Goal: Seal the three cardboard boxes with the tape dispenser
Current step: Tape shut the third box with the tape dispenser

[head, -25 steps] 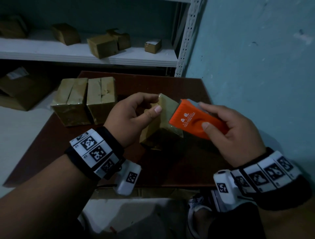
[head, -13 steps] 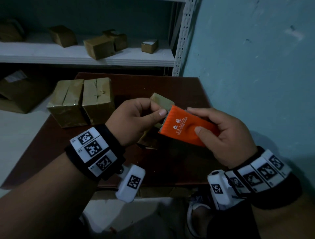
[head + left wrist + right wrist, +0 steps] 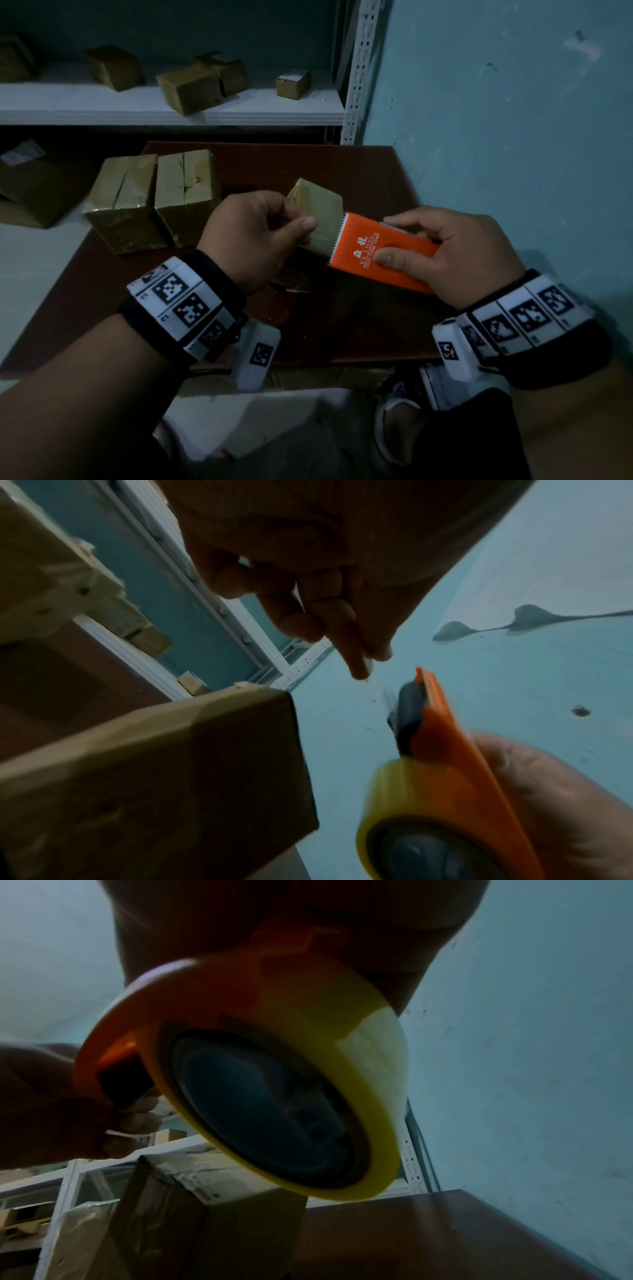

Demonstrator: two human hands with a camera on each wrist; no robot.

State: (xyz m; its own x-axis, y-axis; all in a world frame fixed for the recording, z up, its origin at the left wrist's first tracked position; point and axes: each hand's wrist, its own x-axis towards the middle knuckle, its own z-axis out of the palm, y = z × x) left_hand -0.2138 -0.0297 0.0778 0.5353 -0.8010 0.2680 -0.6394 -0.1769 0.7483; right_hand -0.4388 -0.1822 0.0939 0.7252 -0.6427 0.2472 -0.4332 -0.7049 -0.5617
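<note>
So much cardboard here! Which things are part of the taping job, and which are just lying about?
In the job:
- orange tape dispenser, held by the right hand
- small box by the left hand
- two boxes side by side on the table

Lying about:
- boxes on the shelf
- the carton on the floor

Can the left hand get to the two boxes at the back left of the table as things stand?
Probably yes, but not at once. The left hand is pinching something by the dispenser above the near box. The two boxes sit just beyond it on the table, with nothing between.
</note>
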